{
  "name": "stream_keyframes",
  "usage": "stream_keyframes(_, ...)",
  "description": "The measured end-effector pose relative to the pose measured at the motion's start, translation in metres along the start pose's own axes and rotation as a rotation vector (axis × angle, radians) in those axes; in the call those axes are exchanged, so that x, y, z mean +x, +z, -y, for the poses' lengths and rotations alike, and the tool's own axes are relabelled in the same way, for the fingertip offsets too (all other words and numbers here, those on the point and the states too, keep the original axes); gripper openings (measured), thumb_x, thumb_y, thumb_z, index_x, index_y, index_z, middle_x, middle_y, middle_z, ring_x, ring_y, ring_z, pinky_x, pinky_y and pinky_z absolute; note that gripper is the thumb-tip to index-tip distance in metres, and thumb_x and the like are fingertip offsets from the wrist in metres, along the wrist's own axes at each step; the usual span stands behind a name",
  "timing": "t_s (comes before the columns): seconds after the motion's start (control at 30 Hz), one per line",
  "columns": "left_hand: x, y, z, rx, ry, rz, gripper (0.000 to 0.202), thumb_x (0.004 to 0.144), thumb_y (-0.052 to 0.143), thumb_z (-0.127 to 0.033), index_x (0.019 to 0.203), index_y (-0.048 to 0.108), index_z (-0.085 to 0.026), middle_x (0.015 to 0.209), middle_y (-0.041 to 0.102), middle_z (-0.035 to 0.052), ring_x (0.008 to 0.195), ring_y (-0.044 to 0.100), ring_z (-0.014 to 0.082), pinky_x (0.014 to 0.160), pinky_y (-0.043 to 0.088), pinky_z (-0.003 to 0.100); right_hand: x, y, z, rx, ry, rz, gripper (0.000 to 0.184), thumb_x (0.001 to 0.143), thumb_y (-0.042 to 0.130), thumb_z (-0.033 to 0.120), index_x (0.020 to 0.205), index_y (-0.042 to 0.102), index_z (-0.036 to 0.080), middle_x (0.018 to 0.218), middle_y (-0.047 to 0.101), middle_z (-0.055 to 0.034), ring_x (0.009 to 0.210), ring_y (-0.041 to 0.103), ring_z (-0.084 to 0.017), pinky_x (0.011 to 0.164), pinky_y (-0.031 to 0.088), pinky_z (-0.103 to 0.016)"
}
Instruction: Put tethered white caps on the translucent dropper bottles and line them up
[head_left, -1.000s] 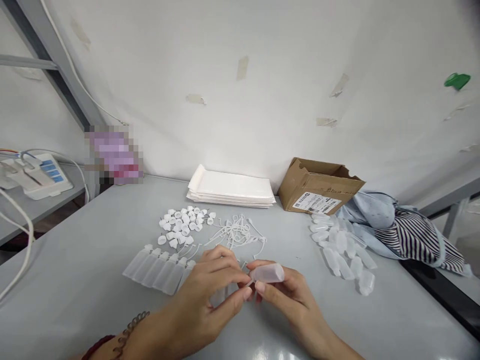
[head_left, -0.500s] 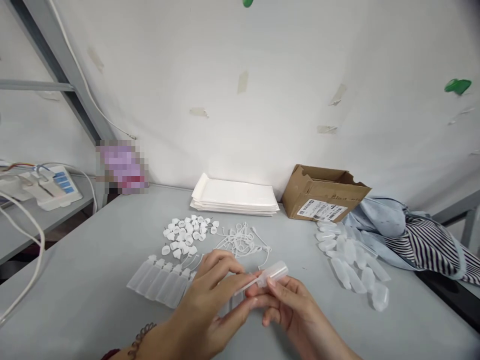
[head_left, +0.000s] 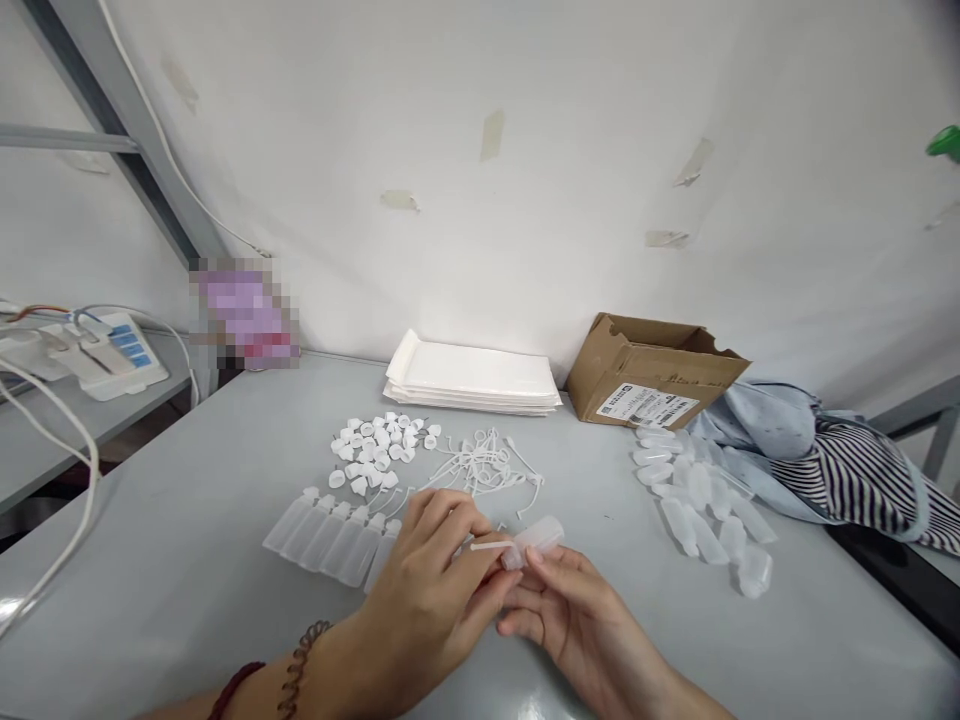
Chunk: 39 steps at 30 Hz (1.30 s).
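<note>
Both hands meet over the near middle of the grey table (head_left: 187, 600). My right hand (head_left: 570, 625) pinches a small translucent plastic bottle (head_left: 538, 538), held lying sideways. My left hand (head_left: 435, 590) is closed at the bottle's neck, fingers pinched on a thin white stick-like piece (head_left: 489, 546) that points left from the neck. Just left of my left hand lies a row of capped translucent bottles (head_left: 330, 528). Behind the hands are a heap of small white caps (head_left: 379, 450) and a tangle of thin white plastic loops (head_left: 484, 465).
A pile of loose translucent bottles (head_left: 705, 505) lies at the right. Behind stand an open cardboard box (head_left: 652, 372), a stack of white flat bags (head_left: 472, 380), and striped and blue cloth (head_left: 825, 460). A power strip with cables (head_left: 97, 350) sits on the left bench.
The bottle has tipped from flat in both hands to neck-left, and the thin white piece now shows at its neck. The view shifted slightly.
</note>
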<state>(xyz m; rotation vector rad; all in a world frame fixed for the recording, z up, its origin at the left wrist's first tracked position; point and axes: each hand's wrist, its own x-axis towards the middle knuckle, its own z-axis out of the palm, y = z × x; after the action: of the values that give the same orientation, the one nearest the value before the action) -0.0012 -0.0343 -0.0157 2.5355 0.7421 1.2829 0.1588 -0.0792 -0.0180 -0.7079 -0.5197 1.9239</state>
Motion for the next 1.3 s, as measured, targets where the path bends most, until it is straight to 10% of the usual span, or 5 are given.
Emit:
stream_keyframes(0.23,0.002,-0.003,-0.001,-0.007,0.026,-0.012,0.013,0.086,0.056,-0.007,0.078,0.058,-0.017,0.071,0.057,0.0013,0.075,0.048,0.0183,0.073,0.041,0.036,0.000,-0.001,0.007,-0.144,0.022,0.036,0.020,0.086,0.063,0.029,0.091,0.072,0.012,0.085,0.072,-0.0090,0.077,0.068,-0.014,0.068,0.051,-0.023)
stream_keyframes(0.5,0.011,-0.020,0.012,-0.258,-0.159,0.177,0.009,0.087,0.056,-0.013,0.087,0.064,-0.019,0.073,0.059,-0.0005,0.075,0.053,0.0159,0.070,0.044,0.030,-0.002,-0.006,0.031,-0.806,-0.157,-0.114,0.030,0.080,0.068,0.045,0.089,0.068,0.017,0.067,0.061,0.0004,0.062,0.057,-0.011,0.059,0.044,-0.024)
stream_keyframes(0.83,0.016,-0.026,0.013,-0.520,-0.395,0.284,0.016,0.086,0.061,-0.018,0.091,0.073,-0.027,0.074,0.067,-0.0034,0.070,0.062,0.0124,0.067,0.050,0.024,-0.007,0.002,0.017,-0.751,-0.133,-0.066,0.024,0.080,0.069,0.040,0.088,0.062,0.018,0.066,0.061,0.0035,0.063,0.055,-0.009,0.068,0.045,-0.024)
stream_keyframes(1.13,0.012,-0.023,0.007,-0.409,-0.261,0.211,0.030,0.084,0.066,-0.023,0.114,0.062,-0.025,0.086,0.065,-0.0012,0.081,0.058,0.0153,0.076,0.048,0.029,-0.006,0.002,0.016,-0.668,-0.181,-0.053,0.022,0.080,0.070,0.037,0.090,0.061,0.019,0.072,0.062,0.0020,0.067,0.057,-0.010,0.069,0.047,-0.024)
stream_keyframes(1.3,0.013,-0.024,0.003,-0.479,-0.440,0.304,0.012,0.088,0.058,-0.027,0.094,0.067,-0.023,0.082,0.065,-0.0006,0.078,0.059,0.0155,0.070,0.047,0.026,-0.007,0.001,0.014,-0.677,-0.159,-0.074,0.025,0.079,0.071,0.039,0.090,0.062,0.018,0.068,0.063,0.0016,0.067,0.059,-0.011,0.070,0.047,-0.025)
